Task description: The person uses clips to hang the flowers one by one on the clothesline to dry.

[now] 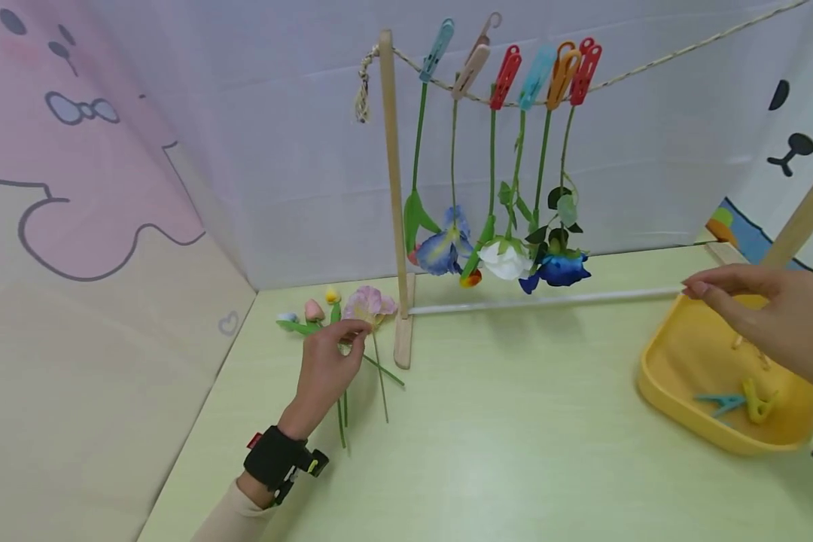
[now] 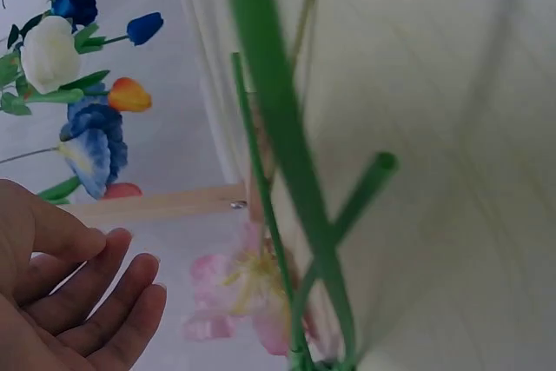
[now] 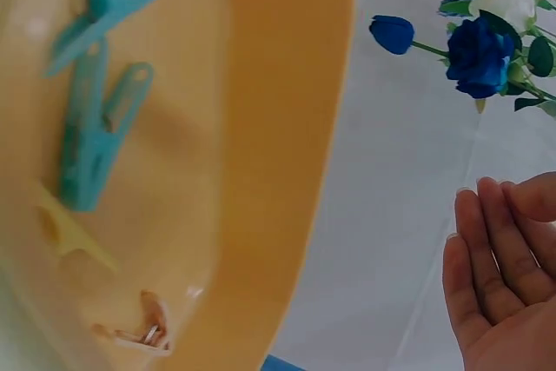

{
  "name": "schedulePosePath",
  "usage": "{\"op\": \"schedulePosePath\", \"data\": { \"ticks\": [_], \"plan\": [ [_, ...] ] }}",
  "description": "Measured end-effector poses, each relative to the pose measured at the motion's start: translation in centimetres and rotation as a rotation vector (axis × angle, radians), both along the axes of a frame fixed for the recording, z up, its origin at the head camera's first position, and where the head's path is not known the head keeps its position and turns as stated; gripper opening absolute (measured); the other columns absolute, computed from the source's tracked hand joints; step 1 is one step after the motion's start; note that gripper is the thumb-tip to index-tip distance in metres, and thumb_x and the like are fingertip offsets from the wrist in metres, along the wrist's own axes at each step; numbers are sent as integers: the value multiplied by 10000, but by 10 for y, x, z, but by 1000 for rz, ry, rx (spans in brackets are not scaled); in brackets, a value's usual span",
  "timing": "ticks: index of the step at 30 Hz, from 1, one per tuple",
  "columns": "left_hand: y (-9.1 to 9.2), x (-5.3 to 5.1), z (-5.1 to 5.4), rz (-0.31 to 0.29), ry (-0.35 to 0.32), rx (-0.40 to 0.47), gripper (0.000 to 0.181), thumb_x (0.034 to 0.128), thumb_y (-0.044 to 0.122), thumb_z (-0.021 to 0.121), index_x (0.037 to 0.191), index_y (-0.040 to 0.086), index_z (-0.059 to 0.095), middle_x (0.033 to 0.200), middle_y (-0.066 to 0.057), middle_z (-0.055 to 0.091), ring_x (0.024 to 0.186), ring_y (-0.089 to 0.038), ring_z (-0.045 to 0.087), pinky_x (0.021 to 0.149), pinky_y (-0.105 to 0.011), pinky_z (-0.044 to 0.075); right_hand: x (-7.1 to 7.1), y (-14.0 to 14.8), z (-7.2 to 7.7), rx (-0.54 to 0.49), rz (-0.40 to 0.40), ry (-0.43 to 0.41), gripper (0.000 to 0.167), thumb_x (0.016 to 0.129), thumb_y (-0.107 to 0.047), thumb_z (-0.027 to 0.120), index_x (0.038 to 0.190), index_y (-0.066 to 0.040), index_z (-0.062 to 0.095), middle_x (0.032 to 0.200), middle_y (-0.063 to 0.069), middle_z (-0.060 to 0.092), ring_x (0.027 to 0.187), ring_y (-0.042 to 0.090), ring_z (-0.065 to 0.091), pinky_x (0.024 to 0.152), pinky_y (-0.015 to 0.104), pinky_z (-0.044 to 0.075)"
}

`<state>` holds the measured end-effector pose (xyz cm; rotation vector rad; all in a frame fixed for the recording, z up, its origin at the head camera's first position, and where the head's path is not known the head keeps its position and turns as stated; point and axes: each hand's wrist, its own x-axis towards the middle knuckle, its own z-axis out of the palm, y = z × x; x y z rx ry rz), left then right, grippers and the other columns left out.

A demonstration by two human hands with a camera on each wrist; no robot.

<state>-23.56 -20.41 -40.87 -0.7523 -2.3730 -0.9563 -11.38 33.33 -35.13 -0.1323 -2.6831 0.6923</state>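
My left hand (image 1: pixel 328 357) hovers over loose artificial flowers on the table, thumb and index tips close together. Nothing shows between them in the left wrist view. Beside it lie a pink-purple flower (image 1: pixel 366 302), a pink tulip (image 1: pixel 314 311), a yellow tulip (image 1: pixel 333 296) and a pale blue bloom (image 1: pixel 287 318); their green stems cross below. My right hand (image 1: pixel 779 312) is above the yellow basket (image 1: pixel 667 410), fingers loosely bent and holding nothing. Inside the basket are blue clothespins (image 3: pixel 87 136), a yellow clothespin (image 1: pixel 759 401) and a light brown clip (image 3: pixel 149 323).
A rope (image 1: pixel 691 47) runs from a wooden post (image 1: pixel 391 165) to the right. Clothespins hold several flowers upside down on it, among them a white rose (image 1: pixel 506 261) and a blue rose (image 1: pixel 564 269). A white rod (image 1: pixel 549 301) spans the stand's base.
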Motion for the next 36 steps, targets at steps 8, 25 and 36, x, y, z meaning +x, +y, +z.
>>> {"op": "schedulePosePath", "data": {
  "ticks": [8, 25, 36],
  "plan": [
    [-14, 12, -5, 16, -30, -94, 174, 906, -53, 729, 1028, 62, 777, 971, -66, 762, 772, -164, 712, 697, -345, 596, 22, 11, -20, 84, 35, -119, 253, 1006, -266, 675, 1118, -57, 765, 991, 168, 758, 744, 280, 642, 497, 211, 430],
    [-9, -5, -33, -32, -61, -408, 377, 760, -175, 771, 1084, 19, 757, 1153, -115, 649, 1153, -335, 598, 866, -436, 585, 27, 34, -72, 336, 298, -56, 309, 703, -58, 919, 962, -177, 799, 843, -121, 732, 698, -13, 648, 608, 230, 558],
    [-8, 5, -32, -71, -12, -465, 241, 759, -69, 861, 934, 74, 778, 1087, -91, 647, 1043, -313, 589, 796, -408, 588, 38, 47, -85, 289, 624, 48, 548, 476, -139, 1015, 959, -173, 758, 953, -274, 659, 787, -66, 617, 695, -7, 391]
  ]
}}
